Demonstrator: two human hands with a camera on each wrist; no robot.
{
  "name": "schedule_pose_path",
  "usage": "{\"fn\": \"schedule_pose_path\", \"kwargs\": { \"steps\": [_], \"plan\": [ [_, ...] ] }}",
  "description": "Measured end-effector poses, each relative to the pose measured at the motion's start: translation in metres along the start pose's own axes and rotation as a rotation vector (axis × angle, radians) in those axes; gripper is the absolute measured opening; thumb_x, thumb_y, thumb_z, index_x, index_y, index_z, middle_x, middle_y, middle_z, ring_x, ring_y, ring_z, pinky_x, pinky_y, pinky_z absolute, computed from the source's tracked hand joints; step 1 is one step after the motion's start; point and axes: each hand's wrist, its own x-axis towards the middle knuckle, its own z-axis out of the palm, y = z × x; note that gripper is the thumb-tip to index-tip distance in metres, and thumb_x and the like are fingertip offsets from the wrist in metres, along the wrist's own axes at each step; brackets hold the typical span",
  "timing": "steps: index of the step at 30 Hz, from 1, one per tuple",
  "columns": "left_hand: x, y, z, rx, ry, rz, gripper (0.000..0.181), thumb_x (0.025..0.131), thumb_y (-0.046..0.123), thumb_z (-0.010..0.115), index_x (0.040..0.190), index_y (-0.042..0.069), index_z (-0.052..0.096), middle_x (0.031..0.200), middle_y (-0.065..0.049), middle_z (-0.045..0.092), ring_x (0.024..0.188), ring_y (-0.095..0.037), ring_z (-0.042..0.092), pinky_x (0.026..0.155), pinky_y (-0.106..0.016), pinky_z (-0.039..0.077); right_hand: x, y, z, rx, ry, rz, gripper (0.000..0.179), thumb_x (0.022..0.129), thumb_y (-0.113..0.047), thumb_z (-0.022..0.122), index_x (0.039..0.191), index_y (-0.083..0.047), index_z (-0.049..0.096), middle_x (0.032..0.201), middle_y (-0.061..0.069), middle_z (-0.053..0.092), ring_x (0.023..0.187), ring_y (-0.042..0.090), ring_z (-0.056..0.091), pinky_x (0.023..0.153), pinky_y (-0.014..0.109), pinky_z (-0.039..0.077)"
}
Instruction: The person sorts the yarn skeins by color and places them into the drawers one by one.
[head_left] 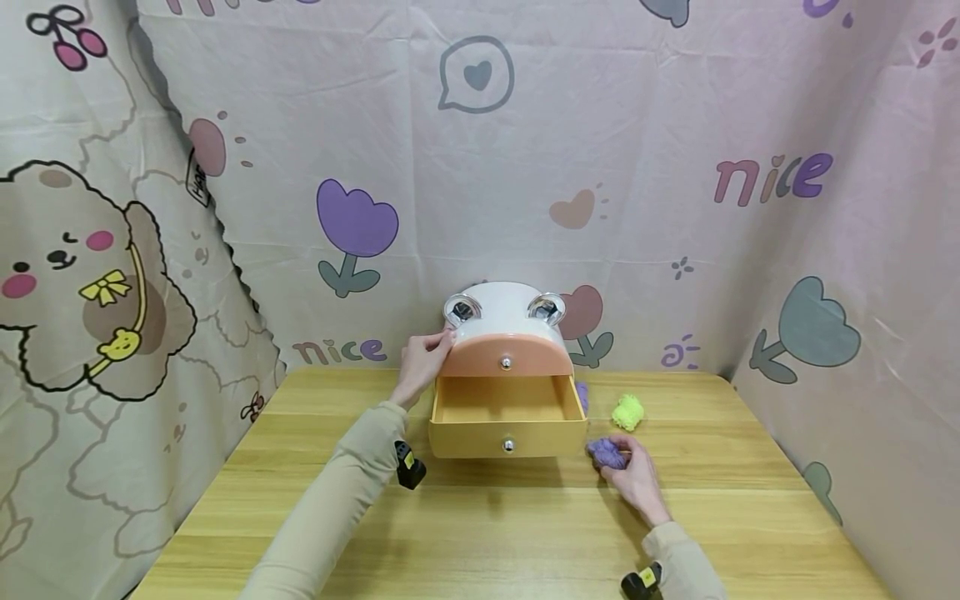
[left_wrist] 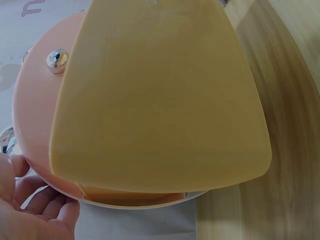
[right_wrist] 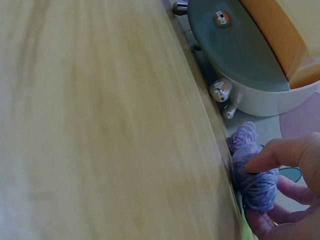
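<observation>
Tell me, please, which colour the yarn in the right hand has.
The yarn is purple; the right wrist view shows it best.

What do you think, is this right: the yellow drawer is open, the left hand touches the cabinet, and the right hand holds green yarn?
No: the right hand holds purple yarn, as the head view shows; the green yarn lies on the table. The yellow drawer and the left hand are as you say.

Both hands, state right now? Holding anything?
Left hand: gripping the side edge of the drawer cabinet.
Right hand: holding a purple yarn bundle between thumb and fingers.
</observation>
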Motion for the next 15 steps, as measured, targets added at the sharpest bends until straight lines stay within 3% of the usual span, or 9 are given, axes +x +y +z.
{"fn": "schedule_pose_path", "kwargs": {
  "steps": [8,15],
  "plan": [
    [0.000,0.000,0.001,-0.005,-0.001,-0.011,0.041,0.099,0.034,0.062,0.132,0.011,0.066,0.136,-0.011,0.066,0.130,-0.031,0.059,0.109,-0.046,0.045,0.001,-0.005,-0.002,0.021,0.019,0.004,0.052,0.074,0.007,0.072,0.124,0.009,0.059,0.116,0.031,0.065,0.105,0.037,0.064,0.084,0.024,0.048],
    [0.000,0.001,0.000,-0.017,-0.006,-0.013,0.041,0.099,0.034,0.062,0.132,0.011,0.066,0.136,-0.011,0.065,0.130,-0.031,0.059,0.108,-0.045,0.046,0.003,-0.024,-0.013,0.067,-0.001,-0.012,0.054,0.078,0.007,0.072,0.129,0.011,0.054,0.121,0.035,0.061,0.108,0.041,0.064,0.082,0.018,0.050]
  ]
}}
